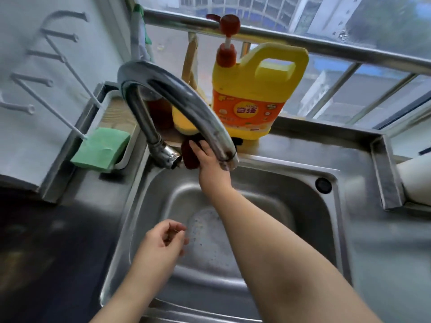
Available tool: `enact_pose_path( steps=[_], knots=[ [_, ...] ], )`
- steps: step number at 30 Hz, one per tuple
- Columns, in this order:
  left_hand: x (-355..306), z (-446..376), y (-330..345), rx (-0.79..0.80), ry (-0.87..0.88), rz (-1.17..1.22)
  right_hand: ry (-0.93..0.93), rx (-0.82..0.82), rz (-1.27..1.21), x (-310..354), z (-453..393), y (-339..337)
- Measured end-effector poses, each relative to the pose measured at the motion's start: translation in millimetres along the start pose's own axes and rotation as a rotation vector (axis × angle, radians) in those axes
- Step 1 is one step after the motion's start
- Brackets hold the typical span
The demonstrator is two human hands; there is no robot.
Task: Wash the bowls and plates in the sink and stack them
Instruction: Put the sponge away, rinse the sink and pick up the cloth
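Our right arm (268,241) is closest to us, and it stretches across the sink (303,206) toward the back. We see no bowls or plates anywhere, so we cannot tell where they are. Down in the sink there is only a patch of soapy foam (205,236) near the middle.

We go from big things to small ones. Biggest is the sink, with shiny steel walls and lots of open room inside. Next comes the tap (177,101), which bends over the back rim and hangs right above our right hand (210,166). Behind it stands the yellow soap jug (256,89) on the ledge. On the left, a green sponge (100,148) sits in a little tray. Smallest is the dark red cloth (190,157), tucked under the tap.

Our right hand reaches under the tap, and its fingers touch the dark red cloth. We cannot tell if they have closed around it. Our left hand (161,243) floats over the sink with loose, curled fingers and holds nothing.

We think the step now is to get the cloth. To do it well, we should pinch it firmly and pull it low and toward us, so our knuckles do not bump the tap. We should also keep clear of the soap jug, which could tip. The middle of the sink is the best place to bring our hands back to.
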State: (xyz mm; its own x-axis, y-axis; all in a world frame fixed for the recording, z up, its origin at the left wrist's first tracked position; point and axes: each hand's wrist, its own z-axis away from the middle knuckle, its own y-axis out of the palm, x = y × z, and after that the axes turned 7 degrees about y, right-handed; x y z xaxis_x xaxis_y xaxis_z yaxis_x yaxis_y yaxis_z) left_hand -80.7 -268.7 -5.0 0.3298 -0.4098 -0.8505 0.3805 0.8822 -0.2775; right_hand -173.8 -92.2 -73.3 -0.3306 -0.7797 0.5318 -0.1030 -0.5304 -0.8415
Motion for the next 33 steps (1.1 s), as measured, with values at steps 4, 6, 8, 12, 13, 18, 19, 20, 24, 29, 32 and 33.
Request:
enact_pose_path(
  steps=[4,6,8,12,13,18,19,20,24,29,32,33],
  knots=[
    [-1.2,-8.6,-13.5,0.078,0.006,-0.06,-0.079,-0.036,0.039,-21.3,8.3,-27.6],
    [-5.1,-11.3,-12.5,0.112,0.012,-0.088,-0.096,-0.1,0.057,-45.3,21.6,-45.0],
    [-10.6,-14.0,-9.1,0.124,0.029,-0.095,-0.063,-0.128,0.117,-73.2,35.0,-65.3],
    [-20.4,-18.0,0.3,0.139,0.049,-0.103,0.154,-0.088,0.201,-124.1,66.9,-108.6],
    [-21.8,-18.3,3.2,0.14,0.05,-0.102,0.204,-0.094,0.229,-136.7,76.7,-119.1],
    [-24.1,-14.5,24.4,0.171,0.053,-0.115,0.275,0.032,0.334,-180.8,142.0,-137.9],
    [-24.3,-12.7,29.1,0.182,0.048,-0.118,0.271,0.051,0.331,-183.0,154.9,-135.8],
    [-24.3,-10.4,33.1,0.19,0.044,-0.119,0.273,0.054,0.325,-183.2,168.4,-132.5],
    [-23.7,-3.1,41.2,0.208,0.042,-0.133,0.261,-0.017,0.283,-174.0,225.2,-117.2],
    [-23.4,6.1,37.0,0.215,0.055,-0.14,0.334,0.102,0.178,-157.4,291.9,-99.9],
    [-17.7,14.5,33.7,0.216,0.056,-0.14,0.405,0.234,0.098,-137.8,306.6,-101.7],
    [-14.8,17.0,31.6,0.22,0.055,-0.139,0.411,0.273,0.068,-128.8,308.2,-103.7]
  ],
)
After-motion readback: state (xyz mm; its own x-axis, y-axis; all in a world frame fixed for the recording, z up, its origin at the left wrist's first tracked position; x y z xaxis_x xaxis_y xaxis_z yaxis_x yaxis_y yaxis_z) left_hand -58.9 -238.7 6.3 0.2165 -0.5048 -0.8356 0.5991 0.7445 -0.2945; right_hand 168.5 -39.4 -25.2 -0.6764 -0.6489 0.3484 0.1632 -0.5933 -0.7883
